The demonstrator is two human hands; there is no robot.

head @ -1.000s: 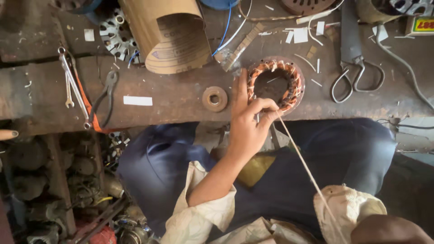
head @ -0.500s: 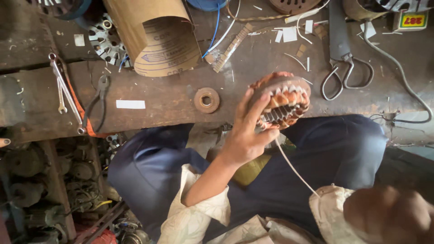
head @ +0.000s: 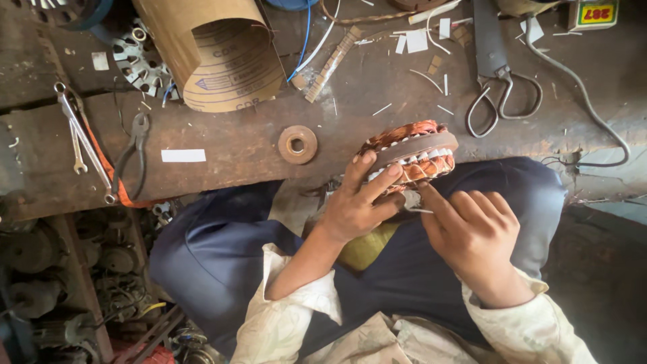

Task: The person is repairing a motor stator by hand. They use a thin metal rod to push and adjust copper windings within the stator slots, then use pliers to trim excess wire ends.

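Your left hand (head: 354, 205) was clasped around the wound stator (head: 411, 154), a ring of copper-coloured coils with white slot liners showing along its side. You held it tilted on edge just past the near edge of the workbench (head: 236, 145), above your lap, with the thumb and fingers wrapped over its lower rim. Your right hand (head: 475, 232) was touching the underside of the stator, its fingers pinched together at the coils; whether they gripped a wire or a small tool there was too small to tell.

On the bench, a rusty round washer (head: 297, 144) lay near the near edge, just left of the stator and apart from it. A white paper strip (head: 183, 156) lay further left along that edge, beside a pair of pliers (head: 134, 152) and a set of spanners (head: 84, 141) towards the left end. A roll of brown insulating card (head: 216, 50) stood towards the far side, with a bare metal stator core (head: 135, 57) just to its left. Large scissors (head: 499, 74) lay towards the far right corner, near a grey cable (head: 586, 101). Small white paper offcuts (head: 418, 40) were scattered between the card roll and the scissors.
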